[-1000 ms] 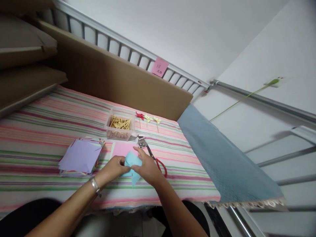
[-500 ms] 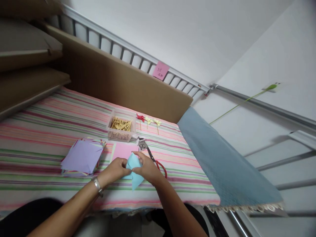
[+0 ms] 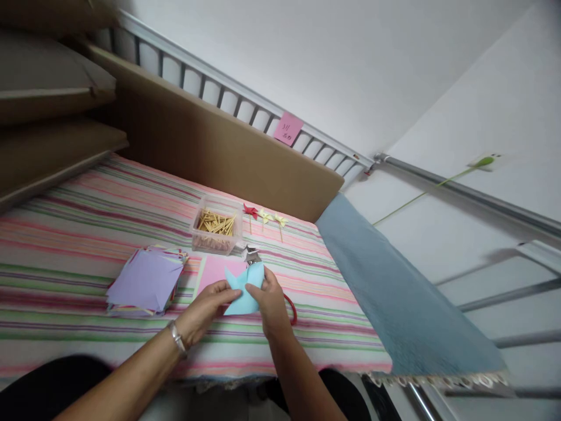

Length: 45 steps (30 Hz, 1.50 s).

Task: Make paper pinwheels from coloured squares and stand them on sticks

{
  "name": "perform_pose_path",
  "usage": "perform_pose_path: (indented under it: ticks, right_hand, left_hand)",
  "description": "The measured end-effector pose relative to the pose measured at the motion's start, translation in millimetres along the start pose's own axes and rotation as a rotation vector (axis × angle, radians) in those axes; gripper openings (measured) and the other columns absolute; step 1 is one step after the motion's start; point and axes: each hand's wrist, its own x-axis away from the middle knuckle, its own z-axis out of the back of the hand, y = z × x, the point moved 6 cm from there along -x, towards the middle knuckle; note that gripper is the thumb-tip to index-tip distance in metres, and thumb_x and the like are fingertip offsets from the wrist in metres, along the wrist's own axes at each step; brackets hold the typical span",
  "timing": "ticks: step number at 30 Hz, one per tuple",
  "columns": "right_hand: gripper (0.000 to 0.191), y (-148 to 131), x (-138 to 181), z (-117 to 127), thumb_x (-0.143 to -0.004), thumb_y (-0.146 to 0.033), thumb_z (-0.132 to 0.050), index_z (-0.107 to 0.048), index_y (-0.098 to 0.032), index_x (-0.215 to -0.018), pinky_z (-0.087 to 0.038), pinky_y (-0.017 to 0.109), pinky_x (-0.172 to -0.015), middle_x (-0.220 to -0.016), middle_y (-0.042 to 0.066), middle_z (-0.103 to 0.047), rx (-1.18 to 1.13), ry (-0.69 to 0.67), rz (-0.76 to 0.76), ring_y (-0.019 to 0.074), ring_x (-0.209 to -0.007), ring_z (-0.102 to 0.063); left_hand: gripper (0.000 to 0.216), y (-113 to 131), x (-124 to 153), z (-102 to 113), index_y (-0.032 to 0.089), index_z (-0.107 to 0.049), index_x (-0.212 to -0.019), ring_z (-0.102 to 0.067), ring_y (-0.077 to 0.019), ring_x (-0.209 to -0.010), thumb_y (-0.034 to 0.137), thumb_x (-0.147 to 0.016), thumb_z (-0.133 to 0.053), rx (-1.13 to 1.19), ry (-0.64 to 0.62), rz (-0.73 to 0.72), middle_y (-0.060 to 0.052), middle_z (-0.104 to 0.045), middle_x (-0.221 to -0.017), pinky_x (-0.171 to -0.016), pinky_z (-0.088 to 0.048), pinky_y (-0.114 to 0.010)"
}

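A light blue paper piece (image 3: 244, 287), cut into pointed flaps, is held up over the striped tablecloth (image 3: 87, 210). My left hand (image 3: 203, 311) pinches its lower left side and wears a metal bracelet at the wrist. My right hand (image 3: 272, 303) grips its right side, fingers closed on the paper. Under the blue paper lies a pink paper sheet (image 3: 213, 270). Red-handled scissors (image 3: 289, 304) lie just right of my right hand, mostly hidden by it.
A stack of coloured paper squares (image 3: 146, 279), purple on top, lies at the left. A clear plastic box of wooden sticks (image 3: 214, 229) stands behind the pink sheet. Three small paper pinwheels (image 3: 264, 217) lie beyond it. A cardboard panel (image 3: 210, 146) lines the back; blue cloth (image 3: 385, 286) covers the right.
The blue paper has been turned and lifted, so its pointed flaps now face up. Both hands have shifted slightly away from me with it.
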Motion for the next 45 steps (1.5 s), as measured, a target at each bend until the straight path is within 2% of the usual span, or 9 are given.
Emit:
perform_pose_path:
  ticks: [4,12,18,21,25,27,35,40,45]
  right_hand:
    - [0.061,3.4,4.3,-12.5,-0.059,-0.017,-0.068,-0.047,-0.018,-0.116,-0.049,0.026,-0.058,-0.08,0.0,-0.068,-0.055,0.01,0.028,0.0168,-0.065,-0.062]
    - [0.059,5.5,4.0,-24.5,-0.061,-0.016,-0.067,-0.047,-0.018,-0.117,-0.05,0.026,-0.061,-0.086,0.002,-0.069,-0.105,-0.034,0.032,0.016,-0.067,-0.063]
    - [0.06,4.8,9.3,-15.0,-0.07,-0.023,-0.062,-0.04,-0.017,-0.126,-0.05,0.028,-0.062,-0.081,0.002,-0.066,0.126,-0.038,0.033,0.0163,-0.067,-0.062]
    - [0.052,-7.4,22.4,-0.1,-0.077,-0.022,-0.055,-0.042,-0.017,-0.127,-0.05,0.03,-0.063,-0.085,0.005,-0.064,0.439,0.002,0.224,0.0173,-0.07,-0.061]
    - [0.044,-19.3,52.4,2.6,-0.08,-0.013,-0.048,-0.048,-0.022,-0.123,-0.041,0.042,-0.093,-0.12,0.011,-0.054,0.842,-0.091,0.668,0.0231,-0.111,-0.05]
    - [0.043,-16.3,62.2,0.9,-0.08,-0.008,-0.045,-0.049,-0.023,-0.12,-0.035,0.045,-0.099,-0.13,0.011,-0.046,0.957,-0.14,0.763,0.0234,-0.122,-0.04]
    - [0.017,-23.5,63.6,-7.3,-0.08,-0.009,-0.05,-0.06,-0.021,-0.086,-0.035,0.043,-0.097,-0.124,0.009,-0.05,0.99,-0.093,0.833,0.0227,-0.117,-0.043]
    - [0.012,-30.7,59.0,-10.5,-0.079,-0.014,-0.055,-0.064,-0.022,-0.081,-0.033,0.043,-0.099,-0.125,0.009,-0.051,0.987,-0.085,0.774,0.0242,-0.122,-0.038]
    - [0.009,-34.6,48.8,-17.4,-0.077,-0.015,-0.058,-0.065,-0.02,-0.077,-0.027,0.046,-0.103,-0.137,0.009,-0.041,1.04,-0.082,0.695,0.0266,-0.131,-0.024]
  left_hand:
    - [0.018,1.5,0.7,-3.5,0.015,-0.069,-0.08,-0.059,-0.0179,-0.081,0.03,-0.069,-0.068,0.131,0.004,-0.042,-0.007,-0.071,-0.083,-0.078,-0.041,-0.027]
    - [0.014,0.0,-0.3,7.8,0.014,-0.068,-0.067,-0.057,-0.0136,-0.062,0.027,-0.064,-0.071,0.151,0.127,-0.017,-0.002,-0.069,-0.064,-0.064,-0.042,-0.024]
    - [0.016,3.0,-2.1,21.0,0.014,-0.066,-0.065,-0.055,-0.0119,-0.051,0.028,-0.059,-0.073,0.111,0.224,0.003,0.0,-0.066,-0.056,-0.054,-0.039,-0.023]
    - [0.018,5.1,-3.9,31.1,0.014,-0.066,-0.066,-0.055,-0.0116,-0.051,0.027,-0.057,-0.074,0.086,0.28,0.028,0.0,-0.066,-0.056,-0.052,-0.038,-0.022]
    - [0.019,7.6,-5.1,34.5,0.014,-0.065,-0.068,-0.055,-0.0116,-0.053,0.026,-0.056,-0.074,0.074,0.291,0.025,0.001,-0.066,-0.057,-0.052,-0.038,-0.021]
    - [0.019,6.0,-5.3,32.8,0.013,-0.065,-0.07,-0.056,-0.0117,-0.053,0.027,-0.057,-0.073,0.068,0.272,0.028,0.001,-0.065,-0.057,-0.052,-0.038,-0.022]
    - [0.021,-1.2,-6.6,31.8,0.014,-0.066,-0.072,-0.057,-0.0141,-0.055,0.028,-0.057,-0.072,0.011,0.259,0.022,-0.001,-0.066,-0.058,-0.055,-0.041,-0.024]
    - [0.023,4.1,-5.7,27.8,0.013,-0.068,-0.075,-0.055,-0.0129,-0.052,0.026,-0.057,-0.072,-0.069,0.263,-0.014,-0.002,-0.067,-0.059,-0.054,-0.04,-0.023]
    - [0.018,7.6,-5.0,23.5,0.014,-0.069,-0.071,-0.052,-0.0118,-0.05,0.025,-0.058,-0.07,-0.181,0.241,-0.08,0.001,-0.065,-0.058,-0.051,-0.037,-0.022]
